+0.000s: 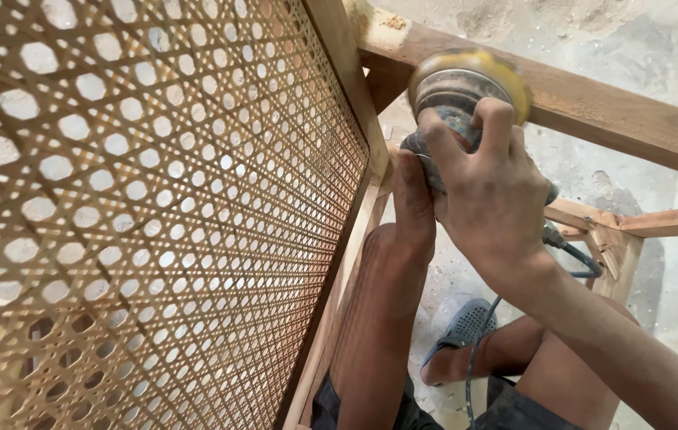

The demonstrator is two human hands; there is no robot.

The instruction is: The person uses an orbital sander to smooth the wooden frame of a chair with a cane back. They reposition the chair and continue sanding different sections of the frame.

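- Right hand (492, 195) wraps the grey round sander with yellow pad (466, 91), fingers curled tight over its body.
- Left hand (412, 199) grips the sander's side — pad against the brown wooden frame rail (594, 107).
- Woven cane panel (156, 215) fills the left; bare concrete floor (674, 56) lies beyond.

Bare forearms, no sleeves, no gloves. Dark grey shorts (514, 410). Grey-blue perforated clog (466, 326) on foot, below fingers.

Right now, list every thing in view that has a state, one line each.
Sander: gripped by both hands, its yellow disc against the wooden rail.
Right hand: closed over the sander's body.
Left hand: closed on the sander from below.
Cane panel: woven mesh intact, set in its frame.
Cord: hanging slack from the sander.
Sandal: worn on a foot, flat on the floor.
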